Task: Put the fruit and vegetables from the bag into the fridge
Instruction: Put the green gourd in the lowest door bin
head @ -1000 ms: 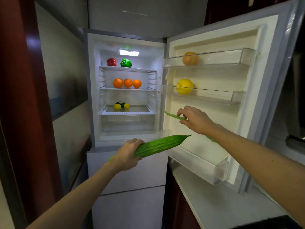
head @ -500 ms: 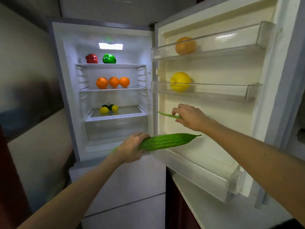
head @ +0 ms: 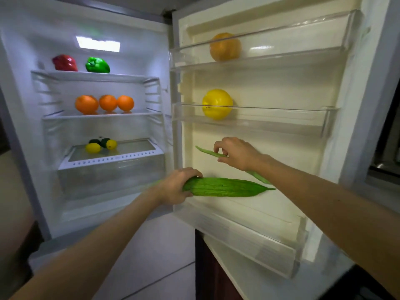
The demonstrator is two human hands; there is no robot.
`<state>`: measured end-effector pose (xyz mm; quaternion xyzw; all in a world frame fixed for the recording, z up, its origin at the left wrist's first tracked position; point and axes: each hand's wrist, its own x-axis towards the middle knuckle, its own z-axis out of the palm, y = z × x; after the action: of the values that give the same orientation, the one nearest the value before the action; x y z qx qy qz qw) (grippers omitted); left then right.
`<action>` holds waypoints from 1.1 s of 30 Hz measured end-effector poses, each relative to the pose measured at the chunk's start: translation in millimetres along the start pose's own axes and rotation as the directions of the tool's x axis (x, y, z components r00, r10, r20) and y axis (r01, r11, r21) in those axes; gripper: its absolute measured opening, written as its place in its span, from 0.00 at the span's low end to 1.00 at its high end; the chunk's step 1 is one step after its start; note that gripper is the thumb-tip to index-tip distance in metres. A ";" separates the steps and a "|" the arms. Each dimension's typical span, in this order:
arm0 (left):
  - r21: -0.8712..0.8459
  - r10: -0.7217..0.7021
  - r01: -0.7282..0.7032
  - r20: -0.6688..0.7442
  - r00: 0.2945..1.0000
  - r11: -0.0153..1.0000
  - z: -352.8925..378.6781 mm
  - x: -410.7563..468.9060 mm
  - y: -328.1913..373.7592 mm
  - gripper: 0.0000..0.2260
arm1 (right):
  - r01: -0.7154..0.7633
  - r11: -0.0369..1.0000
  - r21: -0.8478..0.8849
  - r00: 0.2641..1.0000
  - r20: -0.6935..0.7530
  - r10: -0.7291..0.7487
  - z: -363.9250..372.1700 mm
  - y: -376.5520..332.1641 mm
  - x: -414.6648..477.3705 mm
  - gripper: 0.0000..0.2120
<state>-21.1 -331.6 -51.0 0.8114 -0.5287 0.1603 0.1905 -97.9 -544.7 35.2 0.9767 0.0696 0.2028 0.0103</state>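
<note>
Mid-step in the stocking, judging by the grips: bringing two green vegetables toward the lowest bin [head: 249,245] of the open fridge door [head: 270,135]. Gripping the near end of a ridged bitter gourd [head: 225,187] in the left hand [head: 175,187], with fingers curled round it and the tip toward the right, above the bin and not yet in it. Pinching a thin green pod [head: 205,150] between thumb and fingers of the right hand [head: 236,153], a little higher and farther, close to the door's inner face. Next, probably: lowering both lengthwise behind the bin's clear front wall, then letting go. Worth keeping the gourd level to clear the rim. No bag in view.

Elsewhere on the door, an orange pepper [head: 225,47] in the top bin and a yellow pepper [head: 217,104] in the middle one. Inside at left, a red pepper [head: 64,62] and a green pepper [head: 97,65] on the top shelf, three oranges [head: 104,103] below, lemons [head: 93,147] beside something dark on the crisper lid. Near right, under the door, a pale counter [head: 259,284] over a dark cabinet [head: 212,267].
</note>
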 end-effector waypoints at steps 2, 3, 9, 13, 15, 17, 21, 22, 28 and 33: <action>-0.031 0.023 -0.023 0.019 1.000 0.999 4.4 7.2 -7.2 0.24 | -0.015 1.000 -0.004 1.000 0.021 0.015 2.4 0.4 1.5 0.10; -0.047 0.036 -0.034 0.029 0.999 0.998 6.7 10.9 -10.6 0.24 | -0.023 1.000 -0.007 0.999 0.027 0.024 3.8 0.5 2.0 0.10; -0.115 0.151 -0.138 0.115 0.982 0.984 26.1 33.4 -30.4 0.25 | -0.119 0.993 -0.025 0.991 0.065 0.120 18.9 8.1 2.0 0.10; -0.174 0.273 -0.245 0.161 0.948 0.954 36.0 47.6 -38.6 0.25 | -0.180 0.982 -0.051 0.976 0.111 0.185 29.1 14.0 -2.5 0.10; -0.206 0.323 -0.283 0.198 0.925 0.937 39.7 55.6 -39.3 0.26 | -0.210 0.976 -0.059 0.969 0.119 0.216 30.8 14.0 -4.1 0.10; -0.244 0.376 -0.321 0.226 0.899 0.915 43.5 63.7 -40.6 0.26 | -0.236 0.968 -0.079 0.960 0.133 0.245 32.2 11.5 -6.2 0.10; -0.257 0.443 -0.384 0.241 0.863 0.887 51.3 73.0 -44.2 0.26 | -0.288 0.950 -0.118 0.940 0.153 0.304 38.4 7.2 -14.2 0.11; -0.254 0.455 -0.396 0.244 0.857 0.882 53.2 73.8 -45.0 0.26 | -0.292 0.948 -0.125 0.938 0.157 0.309 40.4 6.2 -16.7 0.12; -0.309 0.532 -0.453 0.255 0.808 0.836 58.4 83.3 -35.1 0.26 | -0.321 0.933 -0.161 0.920 0.179 0.348 51.5 1.9 -35.3 0.12; -0.306 0.563 -0.484 0.274 0.780 0.820 61.0 82.0 -28.7 0.27 | -0.330 0.927 -0.179 0.905 0.220 0.364 60.7 4.0 -46.6 0.13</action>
<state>40.8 -415.6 -70.6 0.6204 -0.7738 -0.0002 0.1283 -115.6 -554.7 -38.7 0.9880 -0.1216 0.0815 0.0501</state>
